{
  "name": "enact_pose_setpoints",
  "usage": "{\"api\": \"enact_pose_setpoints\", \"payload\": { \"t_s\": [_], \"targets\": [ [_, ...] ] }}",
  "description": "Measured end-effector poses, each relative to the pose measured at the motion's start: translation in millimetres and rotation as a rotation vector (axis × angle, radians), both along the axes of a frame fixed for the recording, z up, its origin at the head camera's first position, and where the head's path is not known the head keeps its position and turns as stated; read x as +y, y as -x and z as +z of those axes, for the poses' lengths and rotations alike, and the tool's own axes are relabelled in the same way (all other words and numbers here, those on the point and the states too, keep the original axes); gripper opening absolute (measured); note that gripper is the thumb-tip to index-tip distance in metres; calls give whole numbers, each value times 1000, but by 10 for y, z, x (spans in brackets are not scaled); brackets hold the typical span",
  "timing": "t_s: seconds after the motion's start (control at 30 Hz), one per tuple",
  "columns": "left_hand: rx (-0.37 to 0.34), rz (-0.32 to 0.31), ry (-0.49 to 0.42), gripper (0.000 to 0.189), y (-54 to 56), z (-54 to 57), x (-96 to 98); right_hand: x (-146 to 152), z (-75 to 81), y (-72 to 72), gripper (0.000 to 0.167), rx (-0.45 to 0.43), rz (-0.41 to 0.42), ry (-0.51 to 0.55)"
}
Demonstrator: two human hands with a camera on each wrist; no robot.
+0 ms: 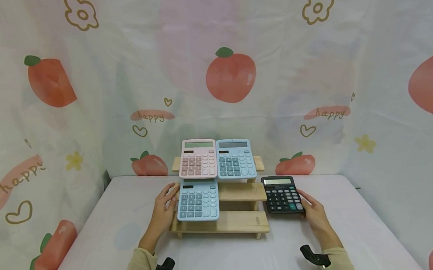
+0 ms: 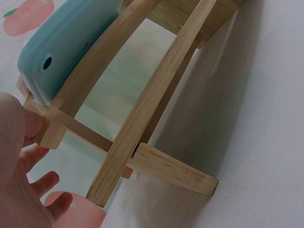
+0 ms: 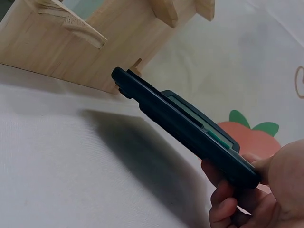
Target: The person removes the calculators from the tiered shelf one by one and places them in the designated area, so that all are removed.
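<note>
1. Pinching a black calculator (image 1: 282,196) by its right edge in the right hand (image 1: 316,216), with the thumb on one side and curled fingers on the other

2. Holding it tilted and raised over the white table (image 1: 240,259), casting a dark shadow (image 3: 147,159) on the surface, just beside the right end of a wooden shelf (image 1: 231,222); cannot tell whether touching the wood

3. Touching the left end of the shelf with the left hand (image 1: 163,209), with fingers spread apart and loosely bent

4. Near that hand, showing a lower blue calculator (image 1: 199,202) on the shelf's left side, partly covering the lower steps

5. Above, at the top step, showing a pink calculator (image 1: 198,160) on the left and an upper blue calculator (image 1: 236,160) right beside it

6. Behind, showing a pale cloth (image 1: 286,41) printed with red fruit, hearts and flowers

7. Around both wrists, showing beige sleeves (image 1: 341,267) and black fittings (image 1: 314,258)
</note>
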State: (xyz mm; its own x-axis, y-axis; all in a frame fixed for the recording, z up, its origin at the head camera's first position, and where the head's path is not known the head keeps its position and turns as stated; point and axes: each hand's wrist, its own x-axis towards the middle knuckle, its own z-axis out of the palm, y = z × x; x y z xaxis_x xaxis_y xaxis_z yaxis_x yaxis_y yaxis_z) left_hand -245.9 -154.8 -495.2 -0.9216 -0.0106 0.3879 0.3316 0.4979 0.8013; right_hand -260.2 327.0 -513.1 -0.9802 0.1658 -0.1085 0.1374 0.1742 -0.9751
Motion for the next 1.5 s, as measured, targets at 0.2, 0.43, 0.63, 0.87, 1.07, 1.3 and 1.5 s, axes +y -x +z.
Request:
{"api": "enact_pose_setpoints", "payload": {
  "t_s": [0.2,0.43,0.63,0.87,1.07,1.3,1.5],
  "targets": [
    [3,4,0,40,15,1,10,-17,-41,27,49,-4,-8,14],
    [3,6,14,40,1,6,14,-48,-73,23,49,-26,-17,-8],
    [5,5,11,39,7,-10,22,-30,-70,12,48,-40,-71,-74],
    [16,8,12,39,22,-29,1,-38,-29,12,56,-82,-102,-158],
    [28,5,-7,39,24,-37,-7,-40,53,-16,60,-81,-88,-205],
    [18,13,-3,39,17,-32,-1,-76,166,-70,57,-65,-24,-374],
    [22,11,-12,39,16,-20,3,-123,264,-64,62,-61,38,-555]
  ]
}}
